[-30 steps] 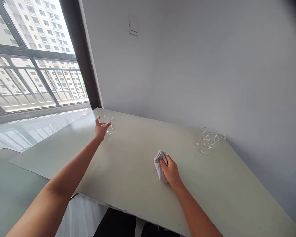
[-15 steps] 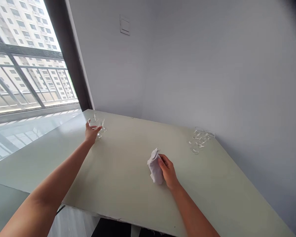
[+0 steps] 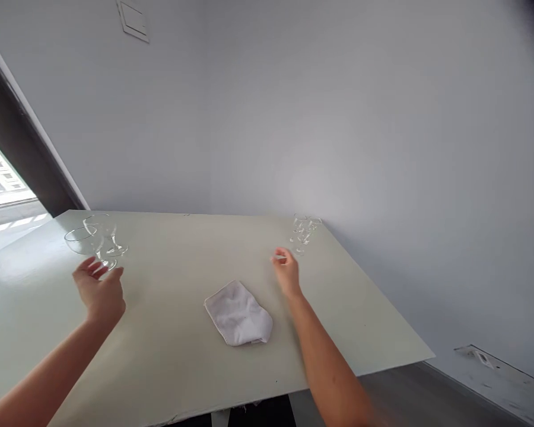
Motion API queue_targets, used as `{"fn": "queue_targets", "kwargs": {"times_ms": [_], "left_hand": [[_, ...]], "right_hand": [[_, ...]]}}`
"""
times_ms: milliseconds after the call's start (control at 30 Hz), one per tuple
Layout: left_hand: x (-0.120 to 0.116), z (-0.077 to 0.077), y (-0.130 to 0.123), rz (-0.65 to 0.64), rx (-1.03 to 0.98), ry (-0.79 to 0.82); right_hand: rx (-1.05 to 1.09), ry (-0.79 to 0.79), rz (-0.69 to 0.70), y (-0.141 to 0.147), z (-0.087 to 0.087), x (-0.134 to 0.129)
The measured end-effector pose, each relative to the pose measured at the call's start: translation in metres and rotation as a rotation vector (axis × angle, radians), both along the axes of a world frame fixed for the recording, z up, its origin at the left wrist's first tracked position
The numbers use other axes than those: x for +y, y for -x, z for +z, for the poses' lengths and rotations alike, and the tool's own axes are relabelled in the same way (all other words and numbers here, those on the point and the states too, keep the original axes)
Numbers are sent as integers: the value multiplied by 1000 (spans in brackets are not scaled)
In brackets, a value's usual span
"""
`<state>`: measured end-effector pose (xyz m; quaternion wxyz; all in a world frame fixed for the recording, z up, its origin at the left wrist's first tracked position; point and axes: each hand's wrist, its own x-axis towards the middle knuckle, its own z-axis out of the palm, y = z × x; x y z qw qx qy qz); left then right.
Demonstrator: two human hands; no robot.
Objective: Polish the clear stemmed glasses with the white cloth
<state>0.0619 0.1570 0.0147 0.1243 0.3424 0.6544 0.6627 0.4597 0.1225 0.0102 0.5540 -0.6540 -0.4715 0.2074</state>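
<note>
Two clear stemmed glasses stand at the far left of the table, the nearer glass overlapping the farther glass. My left hand is just in front of them, fingers apart and nothing in it. A white cloth lies flat near the middle of the table. My right hand is above the table beyond the cloth, its fingers curved and apart, empty. Close behind it, several clear glasses stand together at the far right corner.
The pale table reaches back to grey walls that meet in a corner. A window with a dark frame is at the left. Floor shows beyond the table's right edge.
The view has turned right. My right hand has let go of the cloth and moved toward the right-hand glasses. My left hand has come away from the glasses at the left.
</note>
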Motion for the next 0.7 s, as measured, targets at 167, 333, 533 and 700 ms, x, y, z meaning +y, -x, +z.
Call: {"fn": "queue_targets", "kwargs": {"times_ms": [167, 333, 533, 700], "left_hand": [[-34, 15, -73, -318, -29, -53], [-48, 13, -127, -554, 66, -95], [-46, 12, -157, -847, 184, 61], [-47, 27, -173, -1029, 83, 169]], "right_hand": [[286, 63, -421, -73, -4, 43], [339, 103, -291, -89, -12, 62], [333, 99, -62, -45, -10, 54], [228, 86, 340, 45, 10, 15]]}}
